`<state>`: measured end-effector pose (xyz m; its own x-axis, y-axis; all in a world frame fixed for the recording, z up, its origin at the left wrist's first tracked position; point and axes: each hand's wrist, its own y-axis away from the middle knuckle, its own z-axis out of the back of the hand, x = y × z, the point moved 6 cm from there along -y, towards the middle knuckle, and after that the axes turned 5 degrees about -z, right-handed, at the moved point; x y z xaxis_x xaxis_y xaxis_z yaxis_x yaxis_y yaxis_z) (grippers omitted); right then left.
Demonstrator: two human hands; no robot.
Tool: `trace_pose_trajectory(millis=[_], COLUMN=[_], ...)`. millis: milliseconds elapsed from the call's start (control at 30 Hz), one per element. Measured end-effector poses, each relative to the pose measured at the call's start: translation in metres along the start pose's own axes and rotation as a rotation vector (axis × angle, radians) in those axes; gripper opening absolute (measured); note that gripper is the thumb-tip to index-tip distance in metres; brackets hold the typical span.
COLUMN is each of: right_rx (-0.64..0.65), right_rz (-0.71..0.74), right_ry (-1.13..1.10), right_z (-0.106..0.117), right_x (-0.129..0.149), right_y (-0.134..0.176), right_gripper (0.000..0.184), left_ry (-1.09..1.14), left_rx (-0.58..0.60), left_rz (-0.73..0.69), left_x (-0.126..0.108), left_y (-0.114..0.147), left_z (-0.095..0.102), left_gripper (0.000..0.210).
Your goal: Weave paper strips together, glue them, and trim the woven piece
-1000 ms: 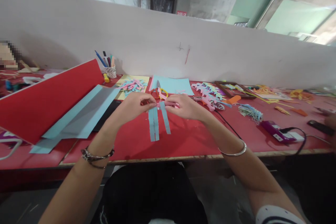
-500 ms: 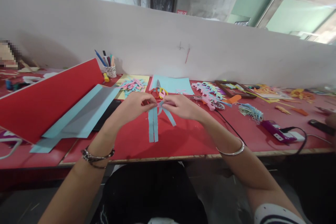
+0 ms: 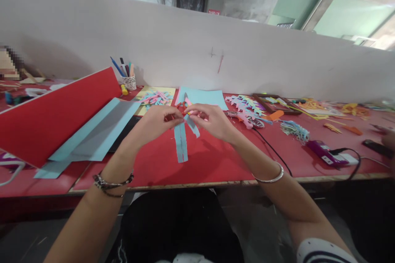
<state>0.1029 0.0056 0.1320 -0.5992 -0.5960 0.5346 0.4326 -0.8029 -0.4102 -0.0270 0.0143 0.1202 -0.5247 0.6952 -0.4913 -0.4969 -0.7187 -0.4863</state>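
Blue paper strips (image 3: 178,143): hanging side by side below the left hand, a narrow slit between them; their lower ends stop short of the table's near edge. Whether those ends touch the surface cannot be told.
Left hand (image 3: 159,120): thumb and fingertips pinched on the tops of the two strips.
Right hand (image 3: 212,121): just beside the left, thumb and fingers gripping a shorter-looking blue strip (image 3: 194,127), its end slanting down between the hands; its upper part is partly hidden.
Red table (image 3: 212,164): plain surface runs from under the hands toward the person, the most room for moving; its worn near edge (image 3: 197,185) lies below the forearms.
Scissors (image 3: 181,107): just beyond the fingertips, partly covered, limiting forward reach.
Blue sheet (image 3: 203,96): farther beyond, against the foot of the white partition (image 3: 173,45).
Red board (image 3: 61,115): slanting well left of the left hand, with folded blue paper (image 3: 106,131) between it and the left forearm.
Pink glue gun (image 3: 247,121): right of the right hand, its black cable (image 3: 271,154) running past the right forearm.
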Motion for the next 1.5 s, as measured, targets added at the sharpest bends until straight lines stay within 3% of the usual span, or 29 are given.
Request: trace_pose_trajectory(millis=[133, 300, 600, 867, 1033, 1133, 1500], right_rx=[-0.008, 0.090, 0.177, 0.125, 0.094, 0.074, -0.020], right_rz=[-0.008, -0.016, -0.079, -0.094, -0.047, -0.012, 0.105], right_ry=[0.011, -0.033, 0.260, 0.074, 0.022, -0.013, 0.209], right_z=[0.000, -0.006, -0.019, -0.020, -0.016, -0.014, -0.012], right_x=[0.000, -0.003, -0.005, -0.005, -0.003, -0.002, 0.002], right_y=[-0.001, 0.000, -0.002, -0.001, 0.000, 0.000, 0.003], right_gripper=[0.014, 0.014, 0.016, 0.022, 0.013, 0.022, 0.026], left_ry=[-0.010, -0.004, -0.032, -0.049, -0.009, 0.009, 0.120], left_rx=[0.000, 0.001, 0.023, 0.011, 0.022, 0.026, 0.018], left_rz=[-0.008, 0.002, -0.016, -0.024, 0.012, 0.023, 0.091], left_x=[0.000, 0.000, 0.001, 0.001, 0.001, 0.001, 0.005], left_y=[0.001, 0.002, 0.001, 0.003, 0.003, 0.003, 0.002], left_z=[0.000, 0.001, -0.003, -0.001, 0.000, 0.002, 0.000], left_gripper=[0.016, 0.019, 0.016, 0.018, 0.020, 0.022, 0.023])
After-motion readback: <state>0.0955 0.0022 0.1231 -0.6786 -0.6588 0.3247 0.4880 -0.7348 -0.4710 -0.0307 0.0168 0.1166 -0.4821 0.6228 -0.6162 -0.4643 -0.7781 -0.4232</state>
